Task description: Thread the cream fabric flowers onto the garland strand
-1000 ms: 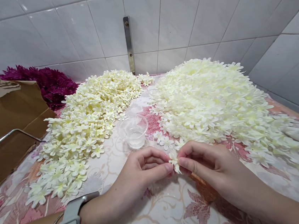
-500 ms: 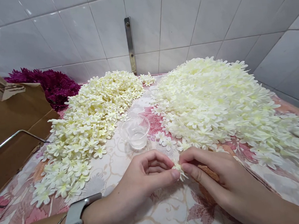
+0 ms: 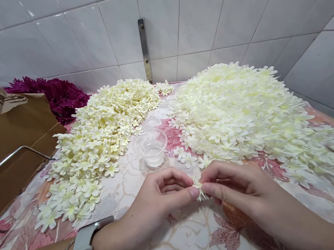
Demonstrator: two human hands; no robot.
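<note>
Between my two hands, low over the table, is a small cream-white artificial flower. My left hand, with a grey watch on its wrist, pinches the flower from the left, thumb in front. From the right, my right hand pinches the same flower between thumb and forefinger. Much of the flower is hidden by the fingertips. Just beyond my left hand stands a clear plastic cup. A heap of white flowers rises past my right hand, with a few single blossoms at its near edge.
A second, yellower flower heap lies at the left. Behind the cardboard box at far left are purple flowers. A bent metal wire stands before the box. The patterned tablecloth reaches the tiled wall.
My right fingers have shifted slightly around the flower, which has turned a little. Both hands keep their pinch in nearly the same place.
</note>
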